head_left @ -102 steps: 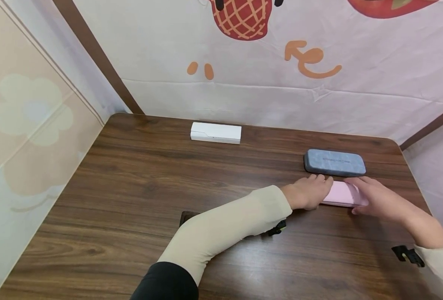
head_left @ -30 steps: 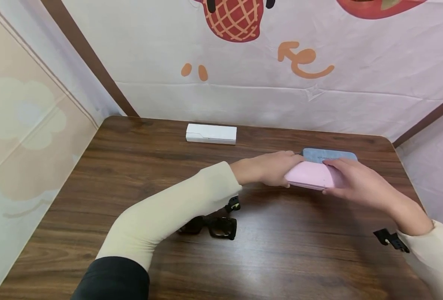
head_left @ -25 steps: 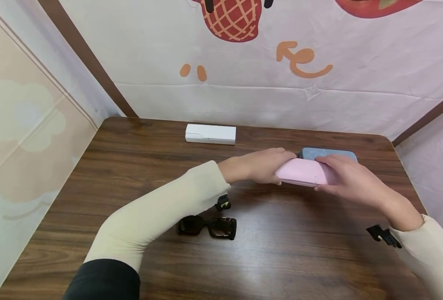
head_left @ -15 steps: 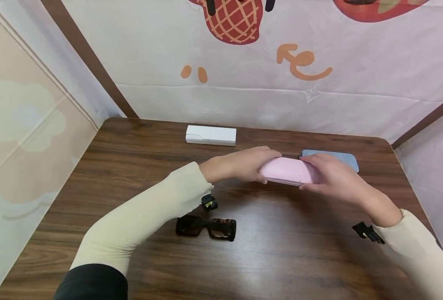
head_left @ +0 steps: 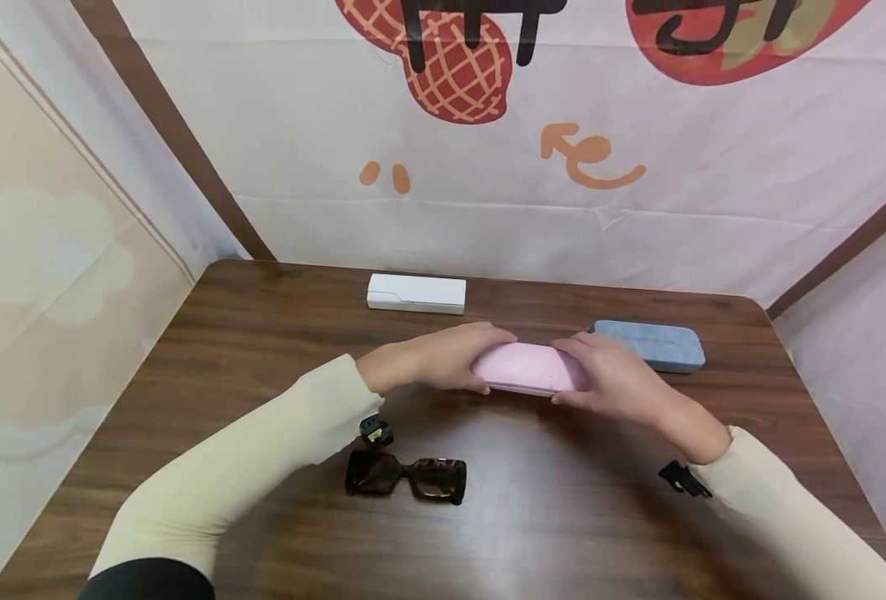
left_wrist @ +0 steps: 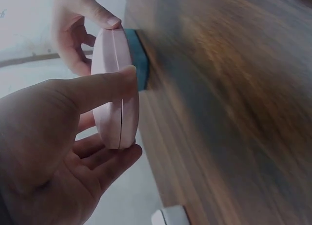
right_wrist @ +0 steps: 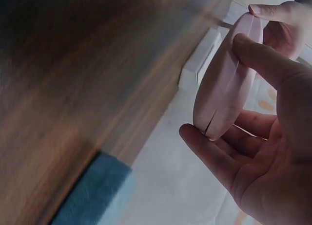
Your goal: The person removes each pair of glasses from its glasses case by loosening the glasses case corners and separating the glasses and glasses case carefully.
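Note:
A pink glasses case [head_left: 528,368], its lid closed along a thin seam, is held up above the table between both hands. My left hand [head_left: 450,357] grips its left end, thumb [left_wrist: 105,87] across the seam side and fingers round the far side. At the other end my right hand [head_left: 615,377] grips it the same way, its thumb [right_wrist: 258,57] lying over the seam. Nearer the front lies a pair of dark tortoiseshell sunglasses [head_left: 437,481], folded out flat on the wood, below the case in the head view.
A blue glasses case [head_left: 656,345] lies behind my right hand at the back right. Near the table's back edge is a white oblong case [head_left: 416,293]. A printed cloth [head_left: 300,125] hangs behind the brown wooden table [head_left: 563,533].
Both hands have lifted the pink case from in front of the blue case and carried it left. The sunglasses and the whole blue case have come into view.

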The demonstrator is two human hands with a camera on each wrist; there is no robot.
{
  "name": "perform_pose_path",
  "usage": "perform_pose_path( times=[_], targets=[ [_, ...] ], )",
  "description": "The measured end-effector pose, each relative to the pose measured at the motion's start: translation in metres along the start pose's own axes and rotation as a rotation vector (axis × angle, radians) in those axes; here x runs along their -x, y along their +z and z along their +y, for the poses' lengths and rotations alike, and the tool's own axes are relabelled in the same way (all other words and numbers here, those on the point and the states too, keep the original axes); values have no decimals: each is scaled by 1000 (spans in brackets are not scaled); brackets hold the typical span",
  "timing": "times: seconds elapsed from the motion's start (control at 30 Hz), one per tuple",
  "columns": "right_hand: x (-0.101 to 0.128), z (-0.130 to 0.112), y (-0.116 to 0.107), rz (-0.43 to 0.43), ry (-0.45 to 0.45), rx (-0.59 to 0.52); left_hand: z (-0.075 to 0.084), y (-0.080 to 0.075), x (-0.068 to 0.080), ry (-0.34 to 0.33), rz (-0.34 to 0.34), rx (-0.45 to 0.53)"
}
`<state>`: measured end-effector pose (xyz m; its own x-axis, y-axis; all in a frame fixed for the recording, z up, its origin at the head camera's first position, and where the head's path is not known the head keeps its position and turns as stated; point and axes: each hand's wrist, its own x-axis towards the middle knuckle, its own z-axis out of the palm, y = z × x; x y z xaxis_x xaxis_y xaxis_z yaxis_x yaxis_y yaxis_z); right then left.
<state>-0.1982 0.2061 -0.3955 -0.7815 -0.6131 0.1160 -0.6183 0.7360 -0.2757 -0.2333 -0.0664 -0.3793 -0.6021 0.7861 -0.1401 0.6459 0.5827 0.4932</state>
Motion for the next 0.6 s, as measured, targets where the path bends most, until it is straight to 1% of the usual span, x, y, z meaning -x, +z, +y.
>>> perform_pose_path(
  times=[0.1, 0.2, 0.37, 0.6],
  targets=[
    [-3, -4, 6, -2, 1, -6, -6, 3, 7, 3, 16, 7],
    [-6, -9, 13, -3, 6, -15, -14, 8, 14, 10, 46, 18],
    [-12, -14, 21, 1, 2, -24, -26, 16, 23, 14, 80, 41],
    [-19, -15, 35, -15, -27, -39, -39, 28, 29, -5, 82, 58]
  ],
)
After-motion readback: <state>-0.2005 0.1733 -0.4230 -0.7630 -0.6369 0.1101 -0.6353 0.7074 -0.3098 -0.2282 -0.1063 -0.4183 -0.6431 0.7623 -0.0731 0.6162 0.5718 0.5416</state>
